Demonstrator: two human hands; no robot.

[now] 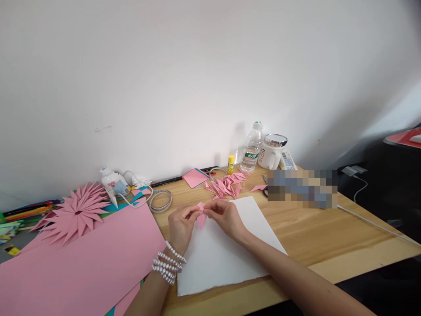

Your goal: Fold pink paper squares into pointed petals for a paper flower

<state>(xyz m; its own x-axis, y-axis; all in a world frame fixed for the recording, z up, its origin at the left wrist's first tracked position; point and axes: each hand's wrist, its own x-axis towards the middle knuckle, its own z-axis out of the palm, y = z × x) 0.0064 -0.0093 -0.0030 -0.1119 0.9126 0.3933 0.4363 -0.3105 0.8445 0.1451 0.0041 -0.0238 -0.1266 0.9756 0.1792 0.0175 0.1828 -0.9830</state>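
Observation:
Above a white board on the table, a small folded piece of pink paper is pinched between both hands. My left hand, with pearl-like bracelets on its wrist, grips it from the left, thumb and fingers closed. From the right, my right hand holds the same piece, fingertips pressed together near its top. The paper's pointed end hangs down between the hands. Just beyond them lies a heap of folded pink paper pieces. Part of the held piece is hidden behind my fingers.
Large pink sheets and a pink paper pinwheel shape lie left. Toward the wall stand a glue stick, a water bottle, a white mug and a white bottle. A coiled cable lies behind my left hand.

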